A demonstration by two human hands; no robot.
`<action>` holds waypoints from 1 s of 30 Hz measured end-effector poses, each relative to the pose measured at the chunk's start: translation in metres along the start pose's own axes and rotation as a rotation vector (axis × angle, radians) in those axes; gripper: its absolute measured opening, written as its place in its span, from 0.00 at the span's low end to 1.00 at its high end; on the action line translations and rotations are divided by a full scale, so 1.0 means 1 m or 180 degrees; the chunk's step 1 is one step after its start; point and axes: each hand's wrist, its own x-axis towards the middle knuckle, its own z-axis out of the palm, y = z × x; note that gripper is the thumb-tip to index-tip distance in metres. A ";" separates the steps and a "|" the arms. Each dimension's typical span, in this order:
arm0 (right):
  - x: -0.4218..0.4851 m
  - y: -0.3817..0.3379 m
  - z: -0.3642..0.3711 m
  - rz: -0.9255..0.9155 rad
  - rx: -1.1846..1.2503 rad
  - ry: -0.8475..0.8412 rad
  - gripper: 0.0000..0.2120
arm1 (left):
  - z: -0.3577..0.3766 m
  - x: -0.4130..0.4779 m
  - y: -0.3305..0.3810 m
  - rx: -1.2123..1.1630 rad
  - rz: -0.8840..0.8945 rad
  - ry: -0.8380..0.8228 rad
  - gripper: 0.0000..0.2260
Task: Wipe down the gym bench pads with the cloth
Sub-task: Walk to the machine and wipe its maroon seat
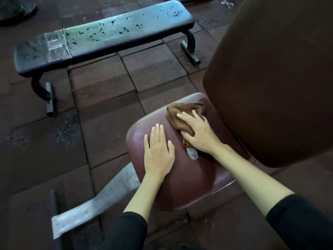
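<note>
A maroon seat pad (189, 177) lies low in the middle of the view, with a tall maroon back pad (270, 78) rising at its right. A crumpled brown cloth (185, 110) with a grey label lies on the far part of the seat pad. My right hand (196, 134) rests on top of the cloth with its fingers spread and pressing it down. Flat on the seat pad's left side lies my left hand (158, 150), fingers straight and together.
A worn black flat bench (100, 38) with a cracked, taped pad stands on the rubber floor tiles at the back left. A grey metal frame leg (100, 199) runs from under the seat toward the lower left. Dark weight plates (16, 9) sit at the far top left.
</note>
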 end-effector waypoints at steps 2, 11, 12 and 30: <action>-0.022 -0.004 0.004 -0.0264 -0.0151 -0.0173 0.29 | 0.000 -0.001 -0.002 -0.0031 -0.0068 0.0064 0.26; -0.076 0.003 0.000 0.0629 -0.0291 0.0144 0.26 | 0.000 -0.001 -0.002 0.0013 -0.0134 0.0021 0.26; -0.064 0.004 -0.001 0.0799 -0.0308 0.0219 0.26 | 0.000 -0.001 -0.002 0.0009 -0.0128 0.0023 0.26; -0.010 -0.008 0.011 0.0203 -0.0589 0.0151 0.26 | 0.002 -0.003 -0.003 0.0106 0.0159 0.0002 0.29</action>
